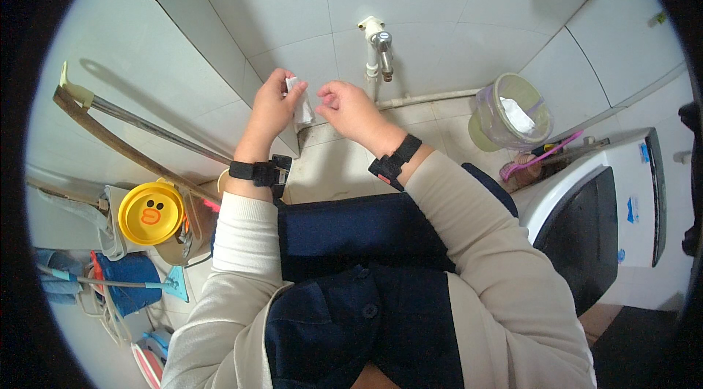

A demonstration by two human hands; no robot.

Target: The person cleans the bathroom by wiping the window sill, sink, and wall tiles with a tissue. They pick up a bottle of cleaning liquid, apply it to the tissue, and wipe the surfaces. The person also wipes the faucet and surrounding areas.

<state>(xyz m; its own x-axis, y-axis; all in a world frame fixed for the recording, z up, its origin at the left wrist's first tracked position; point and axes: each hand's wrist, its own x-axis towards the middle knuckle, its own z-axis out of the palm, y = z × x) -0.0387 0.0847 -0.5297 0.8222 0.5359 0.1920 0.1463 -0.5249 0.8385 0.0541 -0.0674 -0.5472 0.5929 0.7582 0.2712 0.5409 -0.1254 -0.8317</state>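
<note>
My left hand (274, 105) is closed round a small, white, folded piece (302, 114) that looks like tissue or a soft packet. Its lower end hangs loose below the fingers. Just to the right, my right hand (353, 112) is held with its fingers curled toward the thumb, a short gap from the white piece. Whether anything lies in that pinch is too small to tell. Both hands are raised in front of my body, and a black strap circles each wrist.
A tap (382, 45) on a white pipe juts from the tiled wall ahead. At the right stand a lined waste bin (483, 125) and a white washing machine (635, 199). Long handles (139, 151), a yellow basin (151, 226) and a blue bucket (132, 294) crowd the left.
</note>
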